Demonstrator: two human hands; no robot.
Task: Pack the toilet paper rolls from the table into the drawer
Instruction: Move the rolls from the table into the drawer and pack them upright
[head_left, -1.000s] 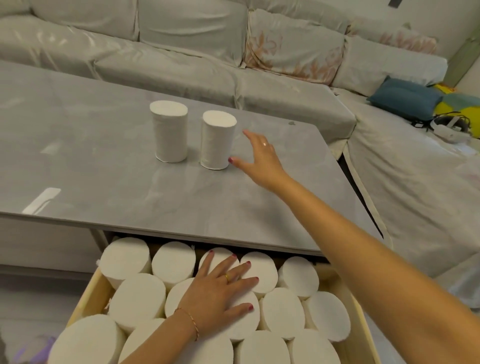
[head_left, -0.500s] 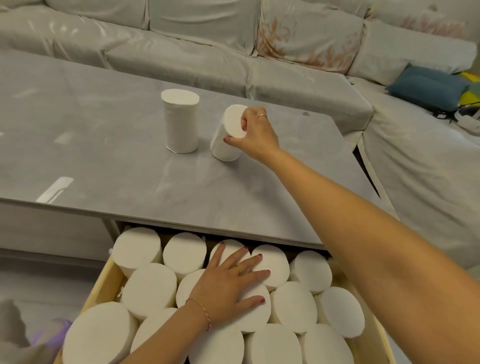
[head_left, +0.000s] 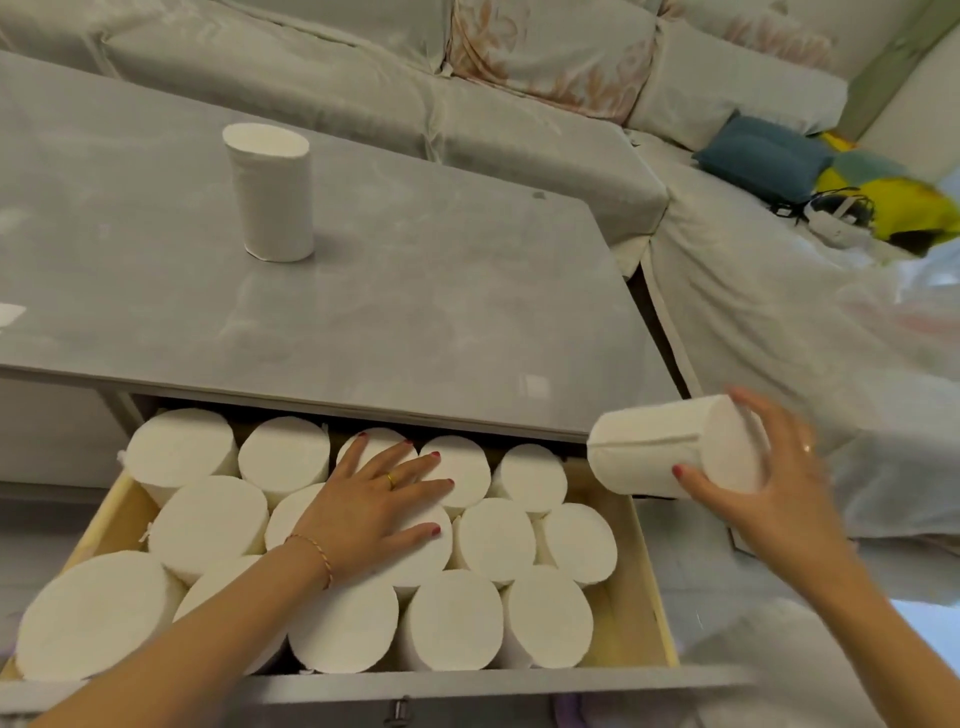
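- Head view: a person's right hand (head_left: 774, 488) grips a toilet paper roll (head_left: 675, 449) on its side, fingers wrapped around one flat end, thumb under the body; the roll hangs in the air just past the right front corner of the tabletop (head_left: 415, 291), above the right edge of the open drawer (head_left: 644, 587); the hand is a little blurred
- The left hand (head_left: 376, 506) lies flat, fingers spread wide, on the tops of the packed rolls (head_left: 493, 540) in the drawer, holding nothing; a gold ring shows on one finger and a thin bracelet (head_left: 317, 553) circles the wrist
- The packed rolls stand upright, side by side and touching, in several rows; they fill most of the drawer, with bare wood showing along the right wall and the back left corner
- One last roll (head_left: 272, 195) stands upright, alone, on the far left part of the grey tabletop, well apart from both hands
- Behind the tabletop runs a covered pale sofa (head_left: 467, 98); a blue cushion (head_left: 763, 156) and something yellow lie at its right end
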